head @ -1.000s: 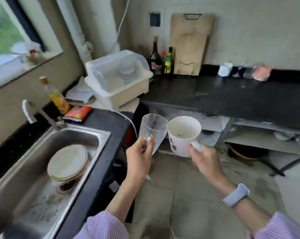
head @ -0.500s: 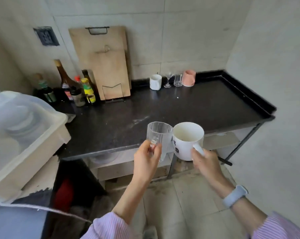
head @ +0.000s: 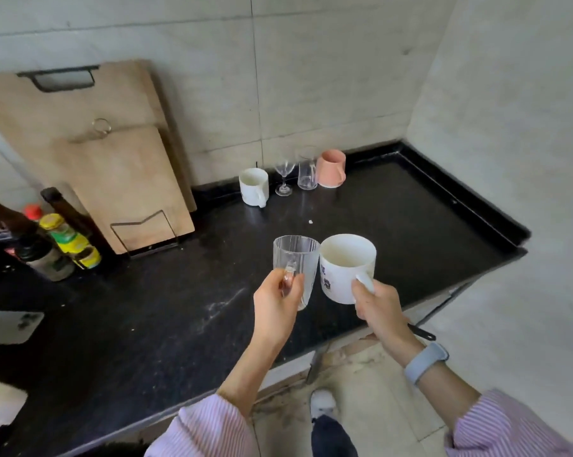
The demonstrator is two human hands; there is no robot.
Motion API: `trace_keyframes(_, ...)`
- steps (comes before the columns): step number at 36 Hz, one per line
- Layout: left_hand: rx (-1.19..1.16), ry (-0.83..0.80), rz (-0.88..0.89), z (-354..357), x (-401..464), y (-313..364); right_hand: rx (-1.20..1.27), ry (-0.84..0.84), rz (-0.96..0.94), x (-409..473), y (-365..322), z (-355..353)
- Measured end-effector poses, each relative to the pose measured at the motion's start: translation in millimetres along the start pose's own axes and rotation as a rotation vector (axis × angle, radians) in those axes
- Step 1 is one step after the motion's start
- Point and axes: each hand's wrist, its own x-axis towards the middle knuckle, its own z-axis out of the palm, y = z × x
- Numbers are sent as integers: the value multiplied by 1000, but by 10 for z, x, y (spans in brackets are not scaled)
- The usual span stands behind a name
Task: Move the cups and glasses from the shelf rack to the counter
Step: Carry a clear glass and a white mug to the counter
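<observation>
My left hand (head: 277,306) grips the handle of a clear ribbed glass mug (head: 295,258), held upright above the black counter (head: 179,308). Right beside it, my right hand (head: 375,308) holds a white mug (head: 344,268) by its handle, rim touching the glass mug. At the back of the counter by the wall stand a white mug (head: 254,186), a small wine glass (head: 284,174), a clear glass mug (head: 307,173) and an upside-down pink cup (head: 331,168).
Two wooden cutting boards (head: 113,166) lean on the wall in a wire stand at the left. Several sauce bottles (head: 57,239) cluster at the far left. A phone (head: 10,326) lies near the left edge. The counter has a raised rim on the right.
My view has swung right from the sink to the black counter and closed in on it. Both hands still hold the glass mug and white mug, now above the counter.
</observation>
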Motion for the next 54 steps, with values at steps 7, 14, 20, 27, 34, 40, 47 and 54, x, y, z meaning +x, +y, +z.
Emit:
trace_keyframes(7, 7, 19, -109, 486, 995, -384, -62, -97, 50, 1296, 104, 206)
trace_keyframes(14, -39, 25, -206, 837, 1812, -794, -124, -194, 66, 2351, 199, 492)
trace_keyframes(20, -72, 32, -231, 1000, 2283, -1070, -119, -214, 72, 2943, 292, 724)
trace_keyframes(27, -60, 17, -144, 1102, 2494, -1248, -130, -231, 23, 3297, 390, 881)
trace_keyframes(34, -6, 8, -30, 1139, 2521, -1333, -93, -245, -11, 3389, 471, 1010)
trace_keyframes(40, 68, 67, 50, 1187, 2527, -1379, -96, -325, -71, 3376, 495, 1074)
trace_keyframes(47, 157, 106, 59, 1256, 2488, -1447, -177, -377, 38, 3345, 615, 1013)
trace_keyframes(54, 250, 126, 71, 1209, 2494, -1495, -182, -346, 45, 3389, 533, 1063)
